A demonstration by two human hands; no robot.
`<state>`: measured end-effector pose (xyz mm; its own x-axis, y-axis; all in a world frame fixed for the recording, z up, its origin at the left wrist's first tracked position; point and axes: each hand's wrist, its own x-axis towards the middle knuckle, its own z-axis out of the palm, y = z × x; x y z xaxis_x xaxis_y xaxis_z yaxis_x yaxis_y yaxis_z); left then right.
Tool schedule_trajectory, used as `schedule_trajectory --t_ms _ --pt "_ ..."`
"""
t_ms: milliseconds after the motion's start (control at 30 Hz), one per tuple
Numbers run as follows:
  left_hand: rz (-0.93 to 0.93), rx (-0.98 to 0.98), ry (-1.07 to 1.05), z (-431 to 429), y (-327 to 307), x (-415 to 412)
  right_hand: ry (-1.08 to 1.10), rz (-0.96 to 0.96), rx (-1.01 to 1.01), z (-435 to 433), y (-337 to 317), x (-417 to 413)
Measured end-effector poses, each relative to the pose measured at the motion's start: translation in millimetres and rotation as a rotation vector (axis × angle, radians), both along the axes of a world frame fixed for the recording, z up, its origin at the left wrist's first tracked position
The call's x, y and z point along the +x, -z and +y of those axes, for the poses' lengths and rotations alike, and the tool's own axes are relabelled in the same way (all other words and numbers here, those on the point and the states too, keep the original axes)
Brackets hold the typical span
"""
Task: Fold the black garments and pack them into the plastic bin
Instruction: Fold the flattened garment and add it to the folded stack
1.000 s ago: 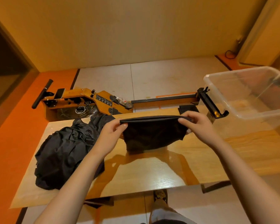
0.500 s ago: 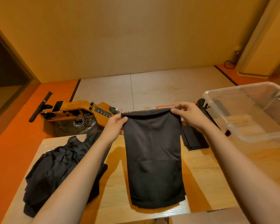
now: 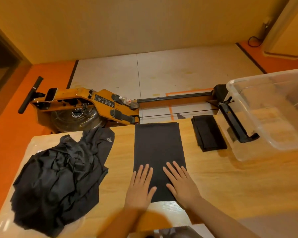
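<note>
The left hand [image 3: 140, 188] and right hand [image 3: 181, 184] lie flat, fingers straight, pressing the near end of the black garment [image 3: 157, 143] and gripping nothing. Half a second ago they pinched its top edge in the air. Now it lies spread long on the surface [image 3: 230, 177], likely ready for folding. A folded piece [image 3: 207, 133] waits beside the plastic bin [image 3: 265, 78]. A crumpled heap [image 3: 58, 174] lies left.

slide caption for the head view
Left hand and right hand flatten a black garment on the table, clear bin at right.
</note>
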<state>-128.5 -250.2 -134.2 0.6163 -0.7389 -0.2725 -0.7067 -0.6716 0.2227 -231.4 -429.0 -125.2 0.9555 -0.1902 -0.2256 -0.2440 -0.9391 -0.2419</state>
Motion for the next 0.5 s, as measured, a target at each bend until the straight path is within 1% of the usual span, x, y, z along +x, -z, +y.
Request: schedule_trajectory --t_ms 233,400,500 --pt "-0.025 0.024 -0.005 2 7 -7 0.030 0.015 -0.020 5 8 -13" --pt "0.031 0.055 -0.080 8 7 -29 0.021 -0.002 -0.018 9 11 -23" --pt "0.046 0.009 -0.066 15 6 -43 -0.007 -0.005 -0.017 15 9 -33"
